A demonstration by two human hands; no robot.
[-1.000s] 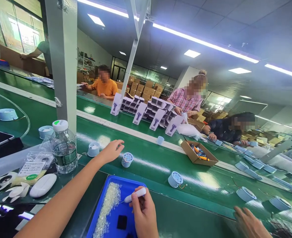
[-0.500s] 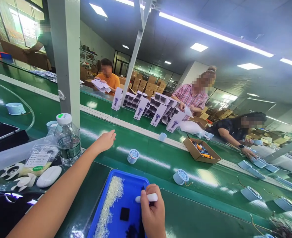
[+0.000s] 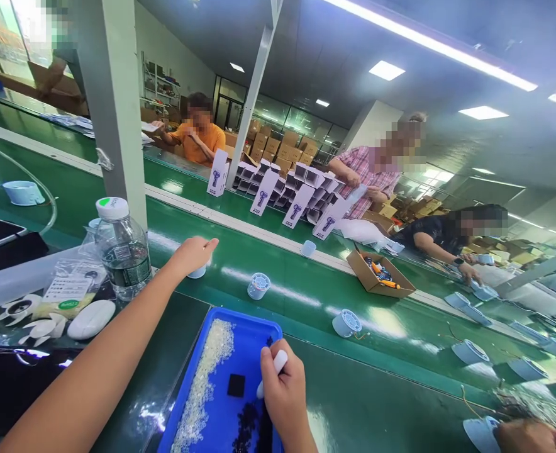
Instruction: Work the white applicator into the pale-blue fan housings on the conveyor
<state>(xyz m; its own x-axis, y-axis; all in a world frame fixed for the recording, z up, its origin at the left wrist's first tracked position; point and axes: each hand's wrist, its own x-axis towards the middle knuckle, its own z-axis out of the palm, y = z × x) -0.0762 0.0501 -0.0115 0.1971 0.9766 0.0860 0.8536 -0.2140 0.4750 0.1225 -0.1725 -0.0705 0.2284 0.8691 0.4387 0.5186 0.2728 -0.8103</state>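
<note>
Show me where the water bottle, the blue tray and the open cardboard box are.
water bottle [image 3: 121, 251], head view, on its clear body below the cap.
blue tray [image 3: 254, 330], head view, on a bare part of its far floor.
open cardboard box [image 3: 366, 279], head view, on its near side wall.

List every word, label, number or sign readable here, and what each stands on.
No text can be read for certain.
Water bottle: dark label, print too small; green mark on the cap, unreadable.
Clear bag: white printed card and green sticker, blurred.
White cartons: a purple fan-like picture, any lettering too small.
Blue tray, white pen-like tool in the right hand, pale blue part under the left hand: no lettering shows.
</note>
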